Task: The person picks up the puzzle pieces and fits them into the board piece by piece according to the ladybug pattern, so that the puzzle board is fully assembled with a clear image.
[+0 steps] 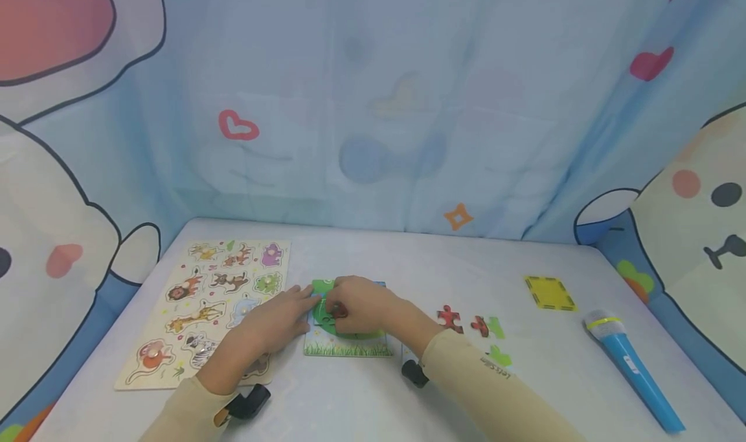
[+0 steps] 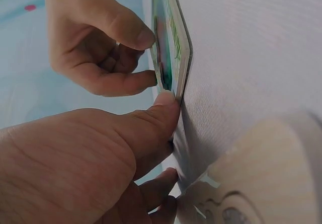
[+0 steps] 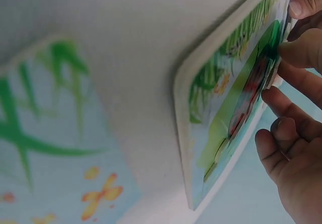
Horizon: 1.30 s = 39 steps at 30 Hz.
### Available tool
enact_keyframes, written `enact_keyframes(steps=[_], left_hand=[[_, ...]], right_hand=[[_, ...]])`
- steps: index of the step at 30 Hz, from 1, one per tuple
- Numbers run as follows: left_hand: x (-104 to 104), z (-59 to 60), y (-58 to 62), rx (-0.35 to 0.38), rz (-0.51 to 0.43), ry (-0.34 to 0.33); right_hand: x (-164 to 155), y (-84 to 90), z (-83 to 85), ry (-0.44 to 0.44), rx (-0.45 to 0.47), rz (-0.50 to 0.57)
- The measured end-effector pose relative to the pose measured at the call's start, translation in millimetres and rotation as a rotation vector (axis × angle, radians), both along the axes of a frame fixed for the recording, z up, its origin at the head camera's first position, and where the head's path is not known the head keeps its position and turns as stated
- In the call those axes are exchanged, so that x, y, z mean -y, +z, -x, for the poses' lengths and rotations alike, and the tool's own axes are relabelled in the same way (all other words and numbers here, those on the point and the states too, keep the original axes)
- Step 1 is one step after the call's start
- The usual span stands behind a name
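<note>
Beige sleeves come in from the bottom edge, each with a dark wrist strap, and both hands meet at the small puzzle board (image 1: 350,345) lying flat on the pale surface (image 1: 408,267) in front of the person. Left hand (image 1: 278,319) sits at the board's left edge, fingers mostly straight; the left wrist view shows its thumb (image 2: 163,108) pressed against the board's side, bracing it. Right hand (image 1: 361,305) is over the middle of the board, fingers curled, pinching a red-and-green puzzle piece (image 1: 338,310) against the green picture; from the right wrist view the fingertips (image 3: 302,53) grip the piece right at the board's face, and it looks slightly raised rather than seated, though I cannot tell for sure. Grass is printed along the board's near edge.

Just right of the right forearm, loose pieces lie scattered: a red piece (image 1: 449,318), another red piece (image 1: 480,326) touching a green piece (image 1: 496,327), and one more green piece (image 1: 498,356) nearer in. Left of the hands lies a wooden animal peg puzzle (image 1: 204,306), with the left forearm crossing its near corner. Further right, a blue toy microphone (image 1: 632,367) lies on its side near the surface's edge, with a yellow square card (image 1: 550,292) beyond it. At the back hangs a light blue curtain (image 1: 373,105) with hearts and cartoon figures
</note>
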<state>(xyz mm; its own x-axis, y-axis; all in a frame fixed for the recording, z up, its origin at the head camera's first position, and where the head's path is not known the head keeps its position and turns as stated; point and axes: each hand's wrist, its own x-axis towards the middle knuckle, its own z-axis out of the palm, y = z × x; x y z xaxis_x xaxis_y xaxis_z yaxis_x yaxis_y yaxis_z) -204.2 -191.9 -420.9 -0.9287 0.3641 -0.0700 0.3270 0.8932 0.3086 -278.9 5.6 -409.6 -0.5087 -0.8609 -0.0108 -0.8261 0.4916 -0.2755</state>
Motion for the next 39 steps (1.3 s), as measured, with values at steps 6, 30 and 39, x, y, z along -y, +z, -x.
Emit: enact_keyframes(steps=[6,30,39], left_hand=[[-1,-0.5,2.3,0.008,-0.005,-0.002],[-2,-3.5,5.0,-0.027,0.089,-0.045],[0,-4.3,7.0,0.011,0.046,-0.038]], right_hand=[[-2,0.5,1.2,-0.025,0.015,0.015],[-1,2.5,-2.2,0.045,-0.009,-0.056],[-23,0.0,5.3,0.089,0.073,-0.026]])
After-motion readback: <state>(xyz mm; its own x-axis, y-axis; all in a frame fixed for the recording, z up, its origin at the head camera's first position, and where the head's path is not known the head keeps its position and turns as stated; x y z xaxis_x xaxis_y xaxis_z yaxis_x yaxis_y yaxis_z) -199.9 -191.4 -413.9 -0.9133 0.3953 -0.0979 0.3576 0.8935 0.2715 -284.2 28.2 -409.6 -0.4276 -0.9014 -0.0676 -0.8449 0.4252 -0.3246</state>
